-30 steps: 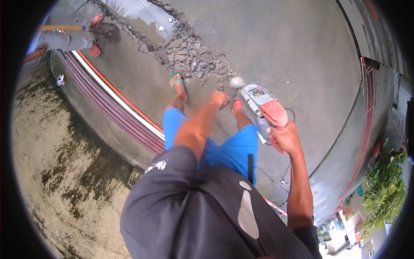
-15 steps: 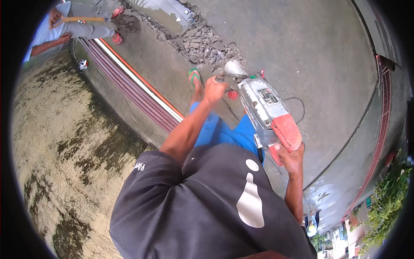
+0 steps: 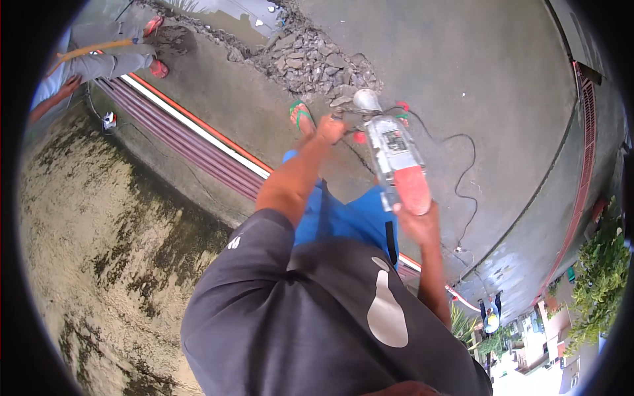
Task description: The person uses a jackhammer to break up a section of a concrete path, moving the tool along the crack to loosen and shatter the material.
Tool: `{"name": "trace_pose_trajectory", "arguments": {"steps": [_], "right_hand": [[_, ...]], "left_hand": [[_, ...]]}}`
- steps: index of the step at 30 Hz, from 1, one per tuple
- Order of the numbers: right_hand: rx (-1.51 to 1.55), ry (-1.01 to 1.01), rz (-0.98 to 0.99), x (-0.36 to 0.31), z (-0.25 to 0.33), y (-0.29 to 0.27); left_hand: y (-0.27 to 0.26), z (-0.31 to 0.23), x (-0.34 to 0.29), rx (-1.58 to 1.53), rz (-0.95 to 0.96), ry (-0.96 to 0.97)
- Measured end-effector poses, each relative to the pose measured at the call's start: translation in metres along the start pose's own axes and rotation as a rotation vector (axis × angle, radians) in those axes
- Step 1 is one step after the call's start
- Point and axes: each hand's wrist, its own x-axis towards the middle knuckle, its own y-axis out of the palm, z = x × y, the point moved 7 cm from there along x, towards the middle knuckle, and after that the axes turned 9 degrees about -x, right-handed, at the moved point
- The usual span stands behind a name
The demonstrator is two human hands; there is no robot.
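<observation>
Here's the left hand [image 3: 332, 128], blurred but curled around the side handle of a grey metal power hammer with a red rear housing [image 3: 395, 148]! The right hand [image 3: 421, 223] is wrapped round the hammer's back end. The tool slants in front of blue shorts [image 3: 343, 218], its pale cone-shaped nose [image 3: 367, 100] right by a heap of broken grey concrete chunks [image 3: 323, 66]. A thin black cable [image 3: 474, 155] snakes across the grey concrete ground [image 3: 502, 86] on the right, and at upper left stands a co-worker in grey trousers [image 3: 109, 65]!

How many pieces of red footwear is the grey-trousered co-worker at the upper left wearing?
2: one piece of red footwear near the picture's top edge, the other piece below it; neither is hidden.
</observation>
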Motion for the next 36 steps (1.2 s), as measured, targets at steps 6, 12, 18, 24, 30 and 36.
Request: {"name": "trace_pose_trajectory", "arguments": {"steps": [6, 12, 18, 24, 30, 36], "right_hand": [[0.118, 0.0, 0.256, -0.027, 0.026, 0.064], [0.27, 0.083, -0.085, -0.006, -0.005, -0.053], [0.063, -0.138, -0.08, -0.067, 0.045, -0.122], [-0.031, -0.151, -0.236, -0.068, 0.065, -0.137], [-0.055, -0.059, -0.261, 0.045, 0.027, -0.058], [0.058, 0.096, -0.1, 0.012, 0.014, 0.027]], "left_hand": [[-0.118, 0.064, -0.06, 0.933, -0.582, 0.427], [-0.062, -0.075, -0.019, -0.372, -0.258, -0.371], [-0.049, -0.166, -0.043, -0.558, -0.396, -0.265], [-0.035, -0.187, -0.016, -0.549, -0.386, -0.312], [-0.003, -0.047, 0.064, -0.358, -0.533, -0.368], [-0.007, 0.015, 0.026, -0.187, -0.327, -0.205]]}}
